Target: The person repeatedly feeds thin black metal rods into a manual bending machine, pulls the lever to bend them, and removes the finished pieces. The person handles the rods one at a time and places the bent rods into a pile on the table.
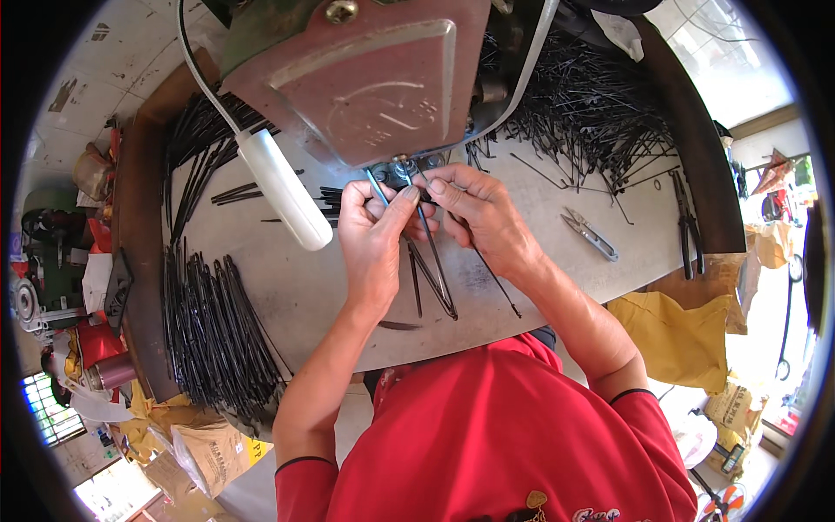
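Just under the head of a dark red and green machine (365, 104), which looks like a sewing machine, my two hands are close together. My left hand (372, 235) pinches a thin black cord (442, 291) between thumb and fingers. The cord hangs down in a narrow loop over the table. Fingertips of my right hand (487, 217) are closed on the cord near the metal parts under the machine head. Another thin black strand (500, 283) trails below my right hand. Where exactly the cord meets the machine is hidden by my fingers.
A white tube lamp (287, 191) hangs left of my hands. Bundled black cords (213, 335) lie at the left, and a tangled pile of them (600, 104) at the far right. Small thread snips (591, 237) and black-handled pliers (687, 226) lie on the right.
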Tool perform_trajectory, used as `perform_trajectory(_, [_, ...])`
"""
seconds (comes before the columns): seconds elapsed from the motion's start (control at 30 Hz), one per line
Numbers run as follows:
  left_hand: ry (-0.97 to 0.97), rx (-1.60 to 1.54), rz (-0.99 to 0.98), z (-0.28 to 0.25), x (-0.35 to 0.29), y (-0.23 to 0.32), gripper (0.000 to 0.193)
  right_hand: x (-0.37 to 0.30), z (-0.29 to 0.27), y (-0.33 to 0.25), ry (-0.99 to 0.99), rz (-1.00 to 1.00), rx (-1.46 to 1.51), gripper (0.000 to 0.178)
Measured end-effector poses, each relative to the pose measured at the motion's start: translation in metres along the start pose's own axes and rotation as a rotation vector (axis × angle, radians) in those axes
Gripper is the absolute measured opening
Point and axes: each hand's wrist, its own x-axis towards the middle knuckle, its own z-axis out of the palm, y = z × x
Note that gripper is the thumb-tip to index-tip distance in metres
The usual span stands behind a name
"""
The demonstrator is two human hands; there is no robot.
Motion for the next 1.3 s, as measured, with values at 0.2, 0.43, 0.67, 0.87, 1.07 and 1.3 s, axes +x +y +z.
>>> perform_trajectory(0.2, [0.022, -0.031, 0.006, 0.005, -0.002, -0.004, 0.022, -0.001, -0.002, 0.002, 0.016, -0.004, 0.033, 0.024])
perform_trajectory(0.43, [0.017, 0.028, -0.022, -0.002, -0.003, 0.001, 0.022, -0.002, -0.003, 0.0, 0.003, 0.019, 0.033, 0.024])
perform_trajectory(0.67, [0.025, 0.0, 0.006, -0.001, -0.002, -0.003, 0.022, -0.002, -0.001, -0.001, 0.006, 0.028, 0.048, 0.024])
perform_trajectory(0.87, [-0.008, 0.02, 0.002, -0.001, -0.001, 0.0, 0.021, -0.001, -0.004, 0.0, -0.026, 0.017, 0.051, 0.025])
perform_trajectory(1.07, [-0.028, 0.02, -0.017, 0.0, -0.002, 0.004, 0.022, 0.001, -0.007, -0.001, -0.053, 0.045, 0.074, 0.025])
perform_trajectory(1.3, [-0.005, 0.018, -0.043, 0.001, -0.004, 0.004, 0.023, 0.0, -0.007, 0.004, -0.043, 0.056, 0.105, 0.024])
